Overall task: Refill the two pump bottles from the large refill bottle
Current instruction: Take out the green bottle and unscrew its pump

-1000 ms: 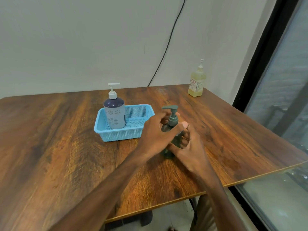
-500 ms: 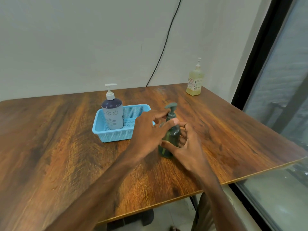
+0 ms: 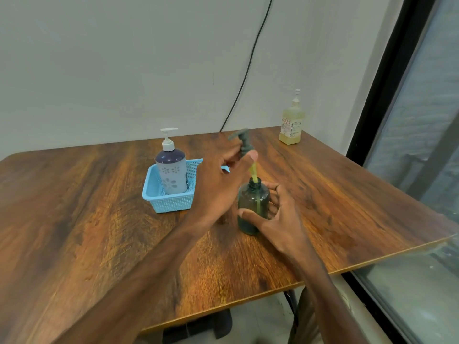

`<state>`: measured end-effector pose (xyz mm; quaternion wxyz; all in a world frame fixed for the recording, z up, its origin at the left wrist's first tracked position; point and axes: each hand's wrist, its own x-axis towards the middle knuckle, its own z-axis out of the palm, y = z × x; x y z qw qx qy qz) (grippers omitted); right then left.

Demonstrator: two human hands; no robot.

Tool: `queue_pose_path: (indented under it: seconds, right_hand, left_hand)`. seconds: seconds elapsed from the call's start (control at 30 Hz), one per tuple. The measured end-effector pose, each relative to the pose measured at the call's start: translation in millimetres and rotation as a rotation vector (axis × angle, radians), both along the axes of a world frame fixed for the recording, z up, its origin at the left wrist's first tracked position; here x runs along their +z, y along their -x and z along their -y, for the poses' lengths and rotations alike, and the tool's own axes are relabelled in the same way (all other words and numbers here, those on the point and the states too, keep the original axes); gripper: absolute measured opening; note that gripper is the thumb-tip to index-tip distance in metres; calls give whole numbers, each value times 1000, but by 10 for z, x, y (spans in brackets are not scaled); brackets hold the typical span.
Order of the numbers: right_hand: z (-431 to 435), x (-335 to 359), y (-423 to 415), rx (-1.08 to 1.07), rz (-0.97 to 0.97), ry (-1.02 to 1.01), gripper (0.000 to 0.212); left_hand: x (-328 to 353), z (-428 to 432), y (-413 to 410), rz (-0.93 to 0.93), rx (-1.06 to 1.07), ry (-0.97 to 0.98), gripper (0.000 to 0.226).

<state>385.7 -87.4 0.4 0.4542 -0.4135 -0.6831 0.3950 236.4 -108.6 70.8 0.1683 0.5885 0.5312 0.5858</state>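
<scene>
A dark green pump bottle (image 3: 252, 207) stands on the wooden table (image 3: 99, 219), near its middle. My right hand (image 3: 278, 217) grips the bottle's body from the right. My left hand (image 3: 221, 184) pinches the green pump head (image 3: 242, 142) and holds it lifted above the open neck. The yellowish dip tube (image 3: 253, 171) still runs down into the bottle. A second pump bottle (image 3: 171, 170), white and navy with flower prints, stands in a light blue basket (image 3: 171, 204). The large refill bottle (image 3: 291, 122), filled with yellowish liquid, stands at the table's far right corner.
A black cable (image 3: 248, 68) runs down the wall behind the table. A dark-framed window (image 3: 409, 120) borders the right side, close to the table's right edge.
My left hand has lifted the pump head off the green bottle, drawing the dip tube partly out. My right hand keeps its grip on the bottle.
</scene>
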Motion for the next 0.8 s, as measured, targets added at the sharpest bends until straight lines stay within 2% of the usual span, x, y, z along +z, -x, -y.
queue_pose_path:
  seconds: [0.2, 0.43, 0.6, 0.7, 0.8]
  right_hand:
    - [-25, -15, -2, 6, 23, 24, 71]
    - [-19, 5, 2, -17, 69, 7, 73]
    - [-19, 14, -5, -5, 48, 8, 72]
    - [-32, 17, -43, 2, 44, 10, 71]
    - [-43, 24, -137, 8, 50, 20, 71]
  left_hand:
    - [421, -126, 33, 62, 52, -114, 19]
    - [799, -327, 174, -3, 134, -145, 28]
    - [633, -391, 213, -200, 191, 99, 38]
    - [322, -383, 226, -239, 135, 258, 46]
    - [20, -374, 246, -308, 98, 394, 42]
